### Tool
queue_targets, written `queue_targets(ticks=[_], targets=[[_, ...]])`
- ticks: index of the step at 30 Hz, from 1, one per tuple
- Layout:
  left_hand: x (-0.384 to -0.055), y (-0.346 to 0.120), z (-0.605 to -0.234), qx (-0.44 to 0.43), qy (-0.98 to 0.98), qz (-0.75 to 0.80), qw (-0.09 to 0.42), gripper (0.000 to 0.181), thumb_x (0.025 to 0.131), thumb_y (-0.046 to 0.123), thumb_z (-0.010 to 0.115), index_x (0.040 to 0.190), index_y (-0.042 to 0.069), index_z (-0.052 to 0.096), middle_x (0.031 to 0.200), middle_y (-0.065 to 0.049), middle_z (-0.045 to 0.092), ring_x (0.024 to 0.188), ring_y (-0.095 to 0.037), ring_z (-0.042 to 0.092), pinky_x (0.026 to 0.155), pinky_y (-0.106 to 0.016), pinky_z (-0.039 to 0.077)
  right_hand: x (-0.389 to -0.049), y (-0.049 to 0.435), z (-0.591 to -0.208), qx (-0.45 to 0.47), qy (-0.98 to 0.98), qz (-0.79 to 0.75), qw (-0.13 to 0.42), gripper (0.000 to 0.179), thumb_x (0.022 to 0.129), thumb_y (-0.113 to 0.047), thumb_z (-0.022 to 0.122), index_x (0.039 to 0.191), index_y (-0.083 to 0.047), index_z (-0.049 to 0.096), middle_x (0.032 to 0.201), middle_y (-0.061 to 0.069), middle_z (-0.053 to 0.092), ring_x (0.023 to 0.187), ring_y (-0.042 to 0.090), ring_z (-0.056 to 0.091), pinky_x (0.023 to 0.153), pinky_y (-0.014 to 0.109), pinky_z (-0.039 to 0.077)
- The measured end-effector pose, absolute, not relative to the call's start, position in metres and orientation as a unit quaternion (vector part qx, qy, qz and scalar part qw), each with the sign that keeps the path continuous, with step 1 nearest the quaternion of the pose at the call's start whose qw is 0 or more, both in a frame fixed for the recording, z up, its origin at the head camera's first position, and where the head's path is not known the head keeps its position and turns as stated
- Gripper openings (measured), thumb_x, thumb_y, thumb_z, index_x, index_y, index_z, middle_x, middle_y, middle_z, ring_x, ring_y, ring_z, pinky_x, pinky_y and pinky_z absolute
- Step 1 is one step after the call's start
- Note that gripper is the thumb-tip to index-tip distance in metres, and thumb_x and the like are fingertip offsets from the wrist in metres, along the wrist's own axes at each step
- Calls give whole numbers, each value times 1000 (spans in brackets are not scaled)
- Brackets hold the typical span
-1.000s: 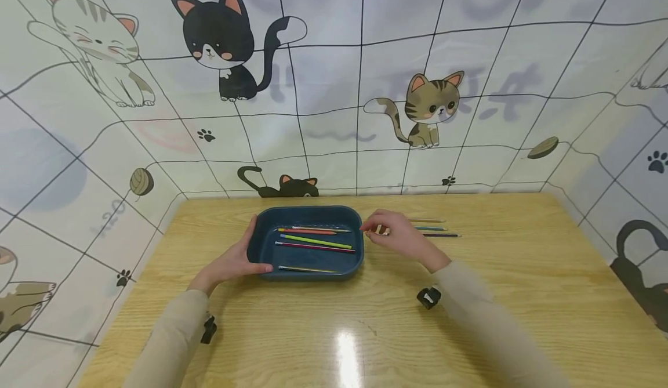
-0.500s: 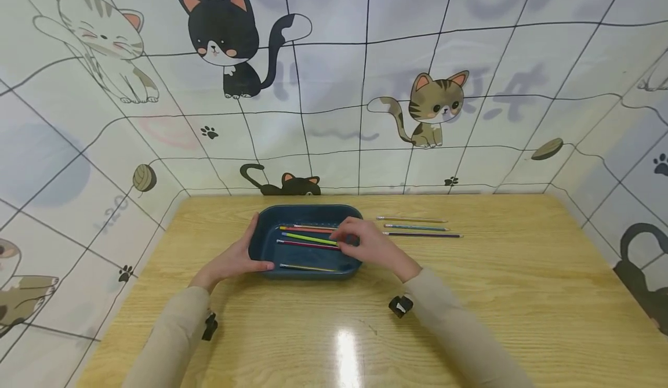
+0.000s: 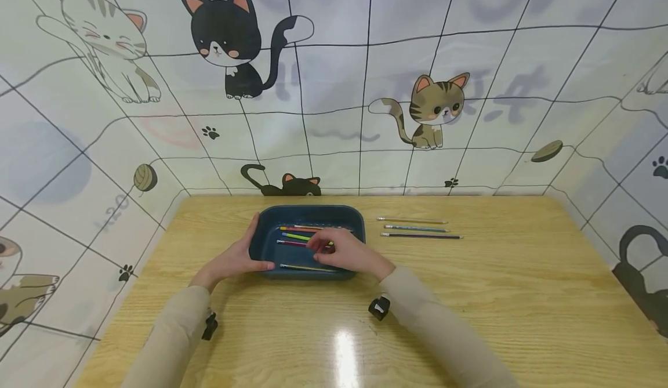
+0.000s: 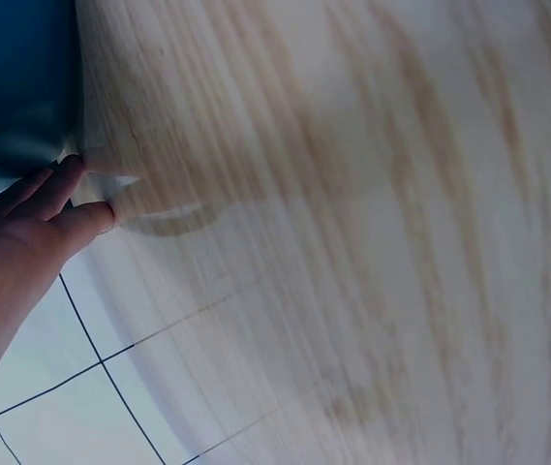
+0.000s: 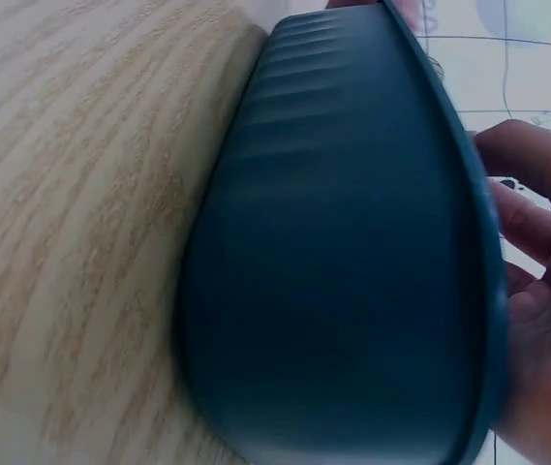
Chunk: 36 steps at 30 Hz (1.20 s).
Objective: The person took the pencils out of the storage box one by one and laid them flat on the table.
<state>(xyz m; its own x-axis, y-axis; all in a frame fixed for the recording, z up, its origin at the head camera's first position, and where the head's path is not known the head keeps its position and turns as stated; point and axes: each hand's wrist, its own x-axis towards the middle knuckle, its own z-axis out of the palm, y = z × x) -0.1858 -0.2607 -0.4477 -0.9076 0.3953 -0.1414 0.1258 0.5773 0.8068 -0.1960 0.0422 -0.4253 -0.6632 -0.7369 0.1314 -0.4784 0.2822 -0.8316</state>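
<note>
A dark blue plastic tray [image 3: 271,254] stands on the table with several pencils inside. My left hand [image 3: 235,260] holds its left end, thumb over the near rim and fingers along the outer wall. In the left wrist view, the left hand [image 4: 33,218] touches the tray [image 4: 18,77]. My right hand [image 3: 344,251] is over the tray's right half, fingers bent, covering parts of a green pencil [image 3: 294,236] and a crimson pencil [image 3: 291,243]. Whether it grips one is hidden. The right wrist view shows the right hand [image 5: 546,232] beyond the tray's wall [image 5: 343,242].
Right of the tray, three pencils lie side by side on the wooden table [image 3: 501,283]: a yellow one [image 3: 412,220], a blue one [image 3: 417,228] and a dark one [image 3: 423,236]. A cat-patterned cloth [image 3: 334,86] rises behind the table.
My right hand has left the dark pencil on the table and moved left over the rim into the tray. The left hand has stayed at the tray's left end.
</note>
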Motion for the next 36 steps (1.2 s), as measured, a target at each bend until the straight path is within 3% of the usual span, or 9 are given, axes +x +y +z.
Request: queue_targets(ticks=[10,17,22,36], targets=[[-185,-260,-449,151,877,430,155,125,75,33,83,154,20,-13,158,-24,0,140,-45,15,109,-60,15,-206,30,-436,-396,789,-435,178,22,90,-1,63,111,5,65,105,15,66,86,12,61,80,23,50],[-187,-261,-453,148,875,434,157,125,76,37,82,154,17,-13,158,-24,-3,141,-45,11,109,-60,13,-210,26,-438,-378,803,-390,244,24,88,0,66,112,2,65,95,6,66,86,12,62,78,24,49],[-187,-261,-452,144,874,437,157,125,76,38,82,154,20,-14,158,-23,-2,141,-44,12,110,-60,14,-211,25,-440,-374,807,-374,262,26,88,0,66,114,-1,65,93,1,65,86,11,61,79,24,49],[-186,-262,-451,142,872,440,159,125,76,38,82,154,23,-15,159,-21,-4,142,-43,10,110,-59,14,-213,24,-439,-365,786,-377,325,31,91,2,61,122,0,63,98,4,70,88,11,65,80,24,49]])
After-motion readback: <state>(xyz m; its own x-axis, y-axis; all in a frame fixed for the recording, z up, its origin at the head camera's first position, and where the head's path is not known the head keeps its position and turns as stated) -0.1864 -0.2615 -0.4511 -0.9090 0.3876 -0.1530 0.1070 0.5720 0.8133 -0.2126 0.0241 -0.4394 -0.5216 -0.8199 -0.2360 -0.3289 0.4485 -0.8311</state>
